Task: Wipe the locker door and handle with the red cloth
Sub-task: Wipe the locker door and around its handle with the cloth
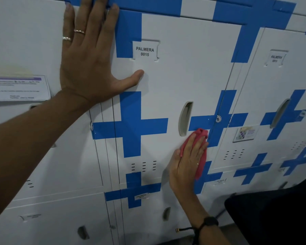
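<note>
The red cloth [200, 149] is being pressed flat against the white locker door [184, 76] by the right hand [187, 165], low on the door's right side, just below and right of the recessed handle [185, 119]; most of the cloth is being hidden under the outstretched fingers, only its top and right edge showing against the blue tape cross [217, 119]. The left hand [88, 66] is being held wide open, palm flat across the door's upper left corner and the neighbouring locker, holding nothing; its fingertips are being cut off by the top edge. A label [144, 51] reading "PALMERA 0015" is being displayed beside it; the paper notice [19, 87] at far left is being rendered too blurred to read; a dark shape [276, 218] at lower right cannot be identified.
</note>
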Motion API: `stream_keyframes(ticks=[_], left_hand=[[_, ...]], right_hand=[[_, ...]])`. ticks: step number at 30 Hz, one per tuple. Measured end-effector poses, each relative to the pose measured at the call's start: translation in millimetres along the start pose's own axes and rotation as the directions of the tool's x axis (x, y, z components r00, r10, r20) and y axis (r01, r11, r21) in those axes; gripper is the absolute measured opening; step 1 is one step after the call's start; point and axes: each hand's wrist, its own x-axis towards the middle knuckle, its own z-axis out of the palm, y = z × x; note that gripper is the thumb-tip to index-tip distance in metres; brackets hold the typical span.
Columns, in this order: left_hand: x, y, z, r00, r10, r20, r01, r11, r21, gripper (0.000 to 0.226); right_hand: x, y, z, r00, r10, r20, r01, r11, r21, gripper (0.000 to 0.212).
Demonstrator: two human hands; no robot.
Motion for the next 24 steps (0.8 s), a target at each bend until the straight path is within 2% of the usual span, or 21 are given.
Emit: stream_keyframes(ticks=[5,9,11,15,18,22,24], left_hand=[[0,0,0,1.000,0.001,-0.006,-0.001,1.000,0.001,0.108],[1,0,0,1.000,0.005,-0.009,-0.005,1.000,-0.001,0.108],[1,0,1,1.000,0.012,-0.014,-0.012,1.000,0.005,0.108],[1,-1,1,1.000,0.011,-0.003,-0.011,1.000,0.011,0.108],[1,-1,2,1.000,-0.005,0.026,0.005,1.000,0.014,0.109],[0,0,2,1.000,-0.018,0.024,0.018,1.000,0.010,0.109],[-1,1,2,0.999,-0.025,0.024,0.025,1.000,0.013,0.109]], right_hand=[[-9,-25,6,0.998,0.043,-0.047,-0.040,0.998,0.051,0.066],[-48,-32,22,0.990,-0.101,0.095,0.100,0.995,0.014,0.072],[-50,-31,24,0.986,-0.117,0.115,0.113,0.993,0.041,0.081],[-21,-49,9,0.949,-0.230,0.215,0.225,0.973,0.049,0.074],[13,-89,-9,0.935,-0.329,0.131,0.318,0.943,0.094,0.074],[47,-123,-16,0.954,-0.299,0.004,0.299,0.954,0.008,0.072],[41,-123,-11,0.946,-0.326,0.003,0.324,0.942,-0.089,0.071]])
